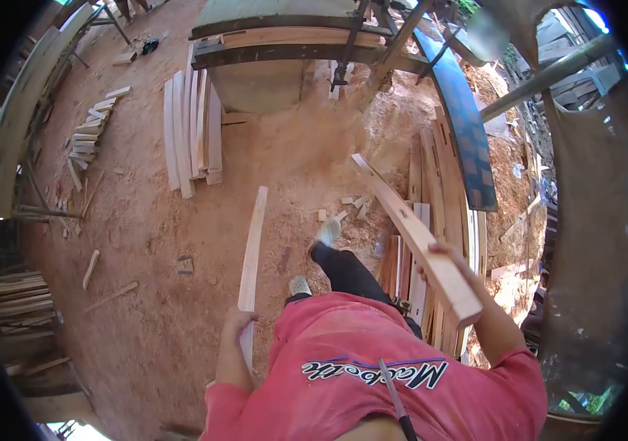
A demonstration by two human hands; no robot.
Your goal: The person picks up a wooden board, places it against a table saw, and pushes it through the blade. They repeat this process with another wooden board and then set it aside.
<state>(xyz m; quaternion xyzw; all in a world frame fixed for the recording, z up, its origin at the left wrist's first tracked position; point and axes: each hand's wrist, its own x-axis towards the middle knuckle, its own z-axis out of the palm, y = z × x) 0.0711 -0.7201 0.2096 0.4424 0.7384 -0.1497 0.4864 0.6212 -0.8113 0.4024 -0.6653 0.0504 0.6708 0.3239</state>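
Low on the left, my left hand [238,324] is closed around a long, pale, slightly curved wooden plank [253,246], which points forward past my side. My right hand [450,262] grips a thicker squared wooden beam [415,229] from its outer side. This beam slants from near my chest forward and to the left, and a small dark slot shows near its far end. Some fingers of both hands are hidden by the wood.
Curved boards [193,132] lean against a workbench [284,53] ahead. Long planks [435,169] lie along the right, beside a blue-black board [461,117]. Short offcuts [90,132] lie in a row at left. Small scraps [361,206] sit near my foot on the sawdust-covered ground.
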